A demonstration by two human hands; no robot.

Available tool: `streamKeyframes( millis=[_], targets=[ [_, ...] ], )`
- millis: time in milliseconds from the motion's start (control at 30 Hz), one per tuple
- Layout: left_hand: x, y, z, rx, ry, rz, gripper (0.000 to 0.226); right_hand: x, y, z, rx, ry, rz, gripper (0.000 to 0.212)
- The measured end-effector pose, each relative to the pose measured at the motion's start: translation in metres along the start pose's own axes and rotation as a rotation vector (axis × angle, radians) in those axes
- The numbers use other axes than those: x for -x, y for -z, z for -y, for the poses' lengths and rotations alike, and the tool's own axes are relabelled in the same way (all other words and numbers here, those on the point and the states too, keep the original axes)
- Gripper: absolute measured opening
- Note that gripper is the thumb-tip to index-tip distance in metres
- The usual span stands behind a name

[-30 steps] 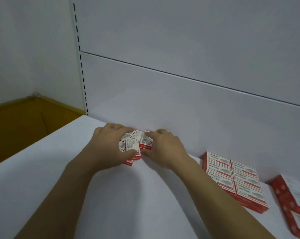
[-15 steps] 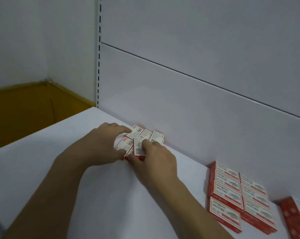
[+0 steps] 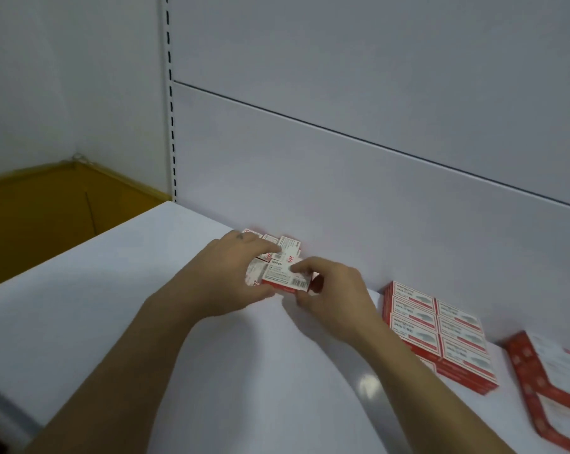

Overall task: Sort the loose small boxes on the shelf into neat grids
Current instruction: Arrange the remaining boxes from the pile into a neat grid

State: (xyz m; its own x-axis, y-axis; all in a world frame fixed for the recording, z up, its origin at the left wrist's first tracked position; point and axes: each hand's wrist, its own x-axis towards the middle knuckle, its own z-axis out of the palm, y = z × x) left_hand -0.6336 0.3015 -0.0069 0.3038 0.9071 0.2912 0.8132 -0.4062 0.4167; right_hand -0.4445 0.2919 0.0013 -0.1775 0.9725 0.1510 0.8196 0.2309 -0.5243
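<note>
A cluster of small red-and-white boxes [image 3: 288, 247] lies on the white shelf [image 3: 113, 273] against the back panel. My left hand [image 3: 224, 273] covers the cluster's left side, fingers curled over the boxes and thumb at the front edge. One small box [image 3: 283, 279] with a barcode sits at the front of the cluster, slightly raised. My right hand [image 3: 332, 296] pinches its right end between thumb and forefinger. Parts of the cluster are hidden under both hands.
A neat grid of red-and-white boxes [image 3: 440, 329] lies to the right by the back panel. Larger red boxes [image 3: 552, 381] sit at the far right edge. The shelf ends at the left, with a yellow-brown floor [image 3: 47, 208] below.
My right hand has shifted to the right end of the front box, which now shows its barcode face. My left hand stays on the cluster. The camera view has moved slightly.
</note>
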Motion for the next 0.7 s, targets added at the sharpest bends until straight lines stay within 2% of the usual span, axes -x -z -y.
streamKeyframes(
  millis=[233, 433, 567, 700],
  targets=[
    [0.001, -0.017, -0.034, 0.016, -0.154, -0.008, 0.066, 0.039, 0.051, -0.028, 0.008, 0.021, -0.104, 0.033],
    [-0.010, -0.027, -0.081, -0.058, -0.249, 0.036, 0.071, 0.078, 0.081, -0.061, -0.023, -0.013, -0.246, 0.037],
    [-0.025, -0.037, -0.119, -0.130, -0.331, 0.121, 0.077, 0.101, 0.093, -0.084, -0.009, -0.080, -0.305, 0.037],
    [-0.029, -0.054, -0.143, -0.069, -0.348, 0.121, 0.082, 0.120, 0.098, -0.103, -0.034, -0.117, -0.339, 0.037]
  ],
)
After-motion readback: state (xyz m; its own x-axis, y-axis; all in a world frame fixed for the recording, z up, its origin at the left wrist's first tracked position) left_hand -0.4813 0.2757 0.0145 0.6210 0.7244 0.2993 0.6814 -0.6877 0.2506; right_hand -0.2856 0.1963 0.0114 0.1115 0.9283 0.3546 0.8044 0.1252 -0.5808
